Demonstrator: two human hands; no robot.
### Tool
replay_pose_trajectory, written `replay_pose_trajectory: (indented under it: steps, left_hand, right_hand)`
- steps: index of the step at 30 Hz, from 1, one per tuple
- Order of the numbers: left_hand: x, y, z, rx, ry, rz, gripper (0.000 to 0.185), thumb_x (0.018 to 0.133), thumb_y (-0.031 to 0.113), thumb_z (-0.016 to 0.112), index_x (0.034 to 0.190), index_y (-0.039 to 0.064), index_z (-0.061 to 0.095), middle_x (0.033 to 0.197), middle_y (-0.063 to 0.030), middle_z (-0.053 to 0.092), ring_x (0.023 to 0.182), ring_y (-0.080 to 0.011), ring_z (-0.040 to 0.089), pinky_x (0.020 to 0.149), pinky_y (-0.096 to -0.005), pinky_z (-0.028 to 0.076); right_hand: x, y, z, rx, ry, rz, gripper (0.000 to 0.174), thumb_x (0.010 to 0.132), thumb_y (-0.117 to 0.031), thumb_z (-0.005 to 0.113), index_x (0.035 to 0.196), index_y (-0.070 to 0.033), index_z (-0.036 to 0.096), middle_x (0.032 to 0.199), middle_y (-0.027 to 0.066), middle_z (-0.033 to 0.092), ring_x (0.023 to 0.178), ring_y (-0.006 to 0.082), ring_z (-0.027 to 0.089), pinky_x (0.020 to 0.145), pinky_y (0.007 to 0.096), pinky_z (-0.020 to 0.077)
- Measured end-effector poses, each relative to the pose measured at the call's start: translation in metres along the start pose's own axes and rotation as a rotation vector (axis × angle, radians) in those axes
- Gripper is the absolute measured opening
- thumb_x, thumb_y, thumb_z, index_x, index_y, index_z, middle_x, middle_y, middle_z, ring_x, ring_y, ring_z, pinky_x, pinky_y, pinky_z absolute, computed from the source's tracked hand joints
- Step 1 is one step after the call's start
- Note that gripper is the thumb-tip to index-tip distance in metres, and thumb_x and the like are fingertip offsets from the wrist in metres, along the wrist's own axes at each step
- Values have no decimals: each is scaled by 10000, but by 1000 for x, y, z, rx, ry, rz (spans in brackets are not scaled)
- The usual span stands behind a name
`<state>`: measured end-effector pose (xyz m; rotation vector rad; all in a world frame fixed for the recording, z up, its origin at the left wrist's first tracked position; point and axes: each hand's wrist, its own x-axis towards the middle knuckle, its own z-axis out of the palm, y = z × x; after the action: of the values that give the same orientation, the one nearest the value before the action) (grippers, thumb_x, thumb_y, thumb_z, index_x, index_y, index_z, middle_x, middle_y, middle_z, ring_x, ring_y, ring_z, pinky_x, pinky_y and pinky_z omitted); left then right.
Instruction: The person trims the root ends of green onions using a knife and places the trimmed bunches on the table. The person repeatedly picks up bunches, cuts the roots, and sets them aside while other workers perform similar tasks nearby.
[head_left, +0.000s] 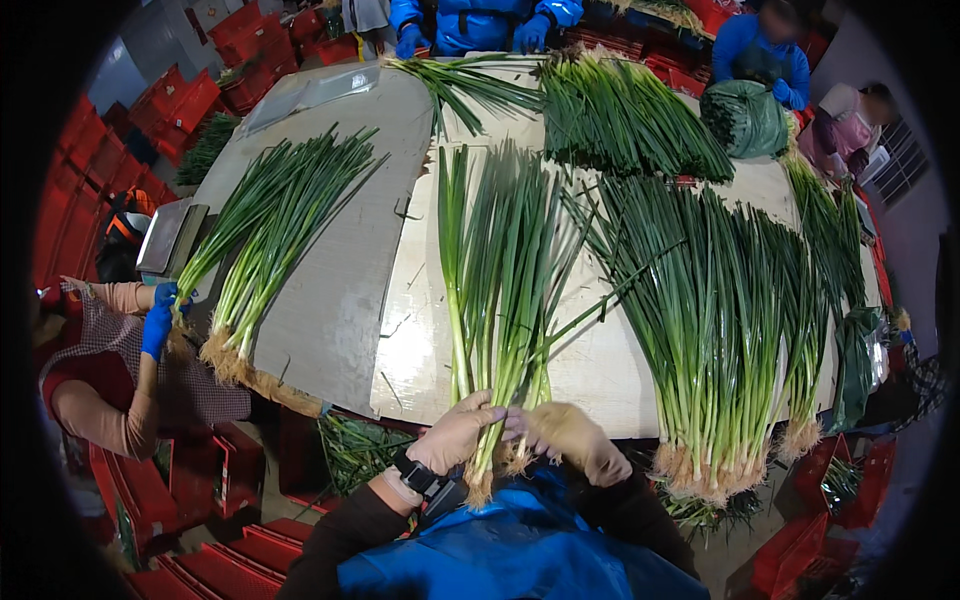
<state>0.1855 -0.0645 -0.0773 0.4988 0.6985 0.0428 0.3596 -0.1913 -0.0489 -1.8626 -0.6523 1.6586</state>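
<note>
My left hand (459, 435), in a pale glove with a black band at the wrist, is closed around the lower white stems of a few green onions (517, 330). Their roots hang over the table's near edge, above my blue apron (517, 544), and the leaves point away from me. Close against these stems is my right hand (581, 439), also gloved and blurred by motion; whether its fingers grip a stalk is unclear. More stalks lie just beyond and under my hands. To the right lies a large pile of green onions (712, 322), roots toward me.
On the left, a co-worker's blue-gloved hand (157, 322) holds onions beside another bunch (270, 270) and a scale (166, 236). Across the wooden table (409, 337) lie a further pile (622, 112) and a green wrapped bundle (742, 120). Red crates (225, 562) stand near my left side.
</note>
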Motion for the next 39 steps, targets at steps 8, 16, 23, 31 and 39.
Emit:
replay_pose_trajectory:
  steps: [8,16,23,31,39]
  left_hand:
    - [-2,-20,3,24,124,87,307,1006,38,531,1307,87,498,1110,-95,666,910,-188,631,791,-324,515]
    - [6,-1,-5,-95,211,183,153,988,102,580,1137,70,565,931,-64,651,679,-141,552,584,-288,444]
    - [-16,10,15,182,120,170,248,984,169,638,1192,55,564,903,-41,582,673,-128,525,614,-285,444]
    - [-30,-9,18,78,-126,31,429,976,359,658,1268,57,576,979,-19,617,834,-155,612,762,-300,528]
    - [-44,-13,11,22,0,57,464,1019,392,582,1330,49,567,953,21,574,830,-117,529,725,-268,461]
  right_hand:
    - [63,-21,2,814,333,-109,212,1006,-154,614,1178,-32,590,1025,71,656,901,168,604,824,305,537]
    - [-20,-3,13,781,-3,-349,427,1045,-295,493,1313,38,500,804,26,451,785,178,489,743,352,465]
    - [-51,3,-14,835,99,-289,422,1014,-280,560,1302,26,516,931,47,535,759,135,489,700,329,453]
    - [38,-24,-5,1054,-98,-290,321,1038,-100,484,1353,-54,521,1105,34,631,831,113,500,701,244,431]
    - [78,-9,9,1012,-169,-244,209,1014,-177,606,1201,-95,652,1032,-42,656,791,79,510,660,222,405]
